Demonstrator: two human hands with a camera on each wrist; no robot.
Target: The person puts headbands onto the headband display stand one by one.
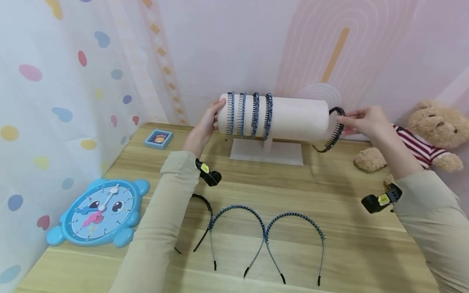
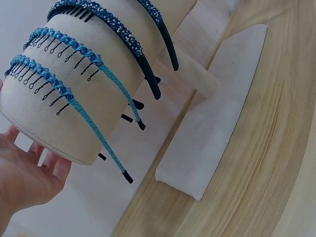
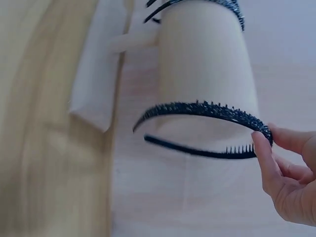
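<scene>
A white headband stand [image 1: 298,118] has a padded horizontal roll on a flat base [image 1: 265,151]. My left hand [image 1: 203,127] holds the roll's left end, thumb at the front and fingers round the edge. Several blue beaded or braided headbands with comb teeth sit round its left half, among them a light-blue braided headband [image 2: 84,106] and a dark glittery headband [image 2: 111,27]. At the roll's right end my right hand [image 1: 368,121] pinches a black sparkly headband [image 3: 202,109] by its curved top. That headband hangs beside the end face, its tips pointing down-left in the head view.
Loose headbands lie in front: a black headband [image 1: 205,203], a blue headband [image 1: 238,207] and another blue headband [image 1: 294,214]. A blue toy clock [image 1: 100,213] and a small blue frame [image 1: 159,139] are at left. A teddy bear [image 1: 436,126] sits at right.
</scene>
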